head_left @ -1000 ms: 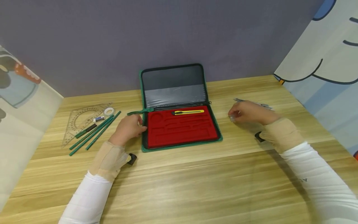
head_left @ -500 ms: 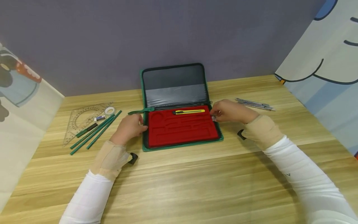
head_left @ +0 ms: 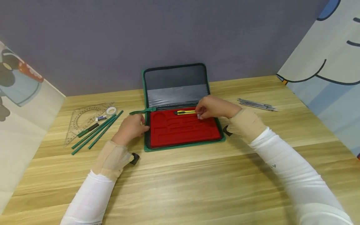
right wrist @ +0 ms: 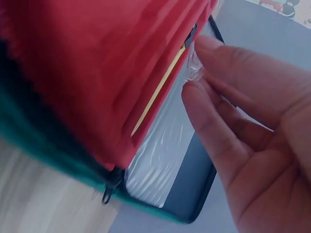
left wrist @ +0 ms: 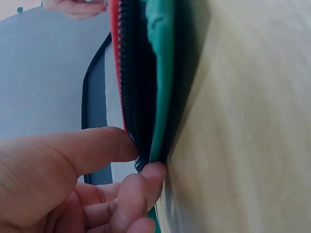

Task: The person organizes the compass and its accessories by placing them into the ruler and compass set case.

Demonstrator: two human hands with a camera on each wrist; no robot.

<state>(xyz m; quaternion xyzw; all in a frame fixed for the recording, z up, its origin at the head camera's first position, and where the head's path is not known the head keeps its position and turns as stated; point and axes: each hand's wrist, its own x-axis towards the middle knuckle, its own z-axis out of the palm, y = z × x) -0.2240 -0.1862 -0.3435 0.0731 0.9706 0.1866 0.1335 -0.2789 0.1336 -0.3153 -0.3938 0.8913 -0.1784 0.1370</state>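
Observation:
A green zip case (head_left: 184,144) lies unfolded on the table, its lid raised at the back. Its red moulded tray (head_left: 182,128) has several shaped hollows, and a yellow utility knife (head_left: 185,112) sits along the back of it. My left hand (head_left: 130,128) pinches the case's left edge; thumb and fingertips meet around the zipper rim (left wrist: 158,121) in the left wrist view. Over the tray's back right, my right hand (head_left: 212,107) holds a small clear plastic piece (right wrist: 194,68) between thumb and fingertip, close above the knife. What this piece is cannot be made out.
Left of the case lie a clear set square (head_left: 76,120) with a protractor scale, a white tape roll (head_left: 111,110), an eraser (head_left: 101,118), green pencils (head_left: 92,134) and a green marker with a dark cap (head_left: 88,130). Metal compasses (head_left: 256,105) lie at the right.
My right hand has moved left from the table near the compasses to over the red tray, carrying the clear piece. My left hand has stayed at the case's left edge.

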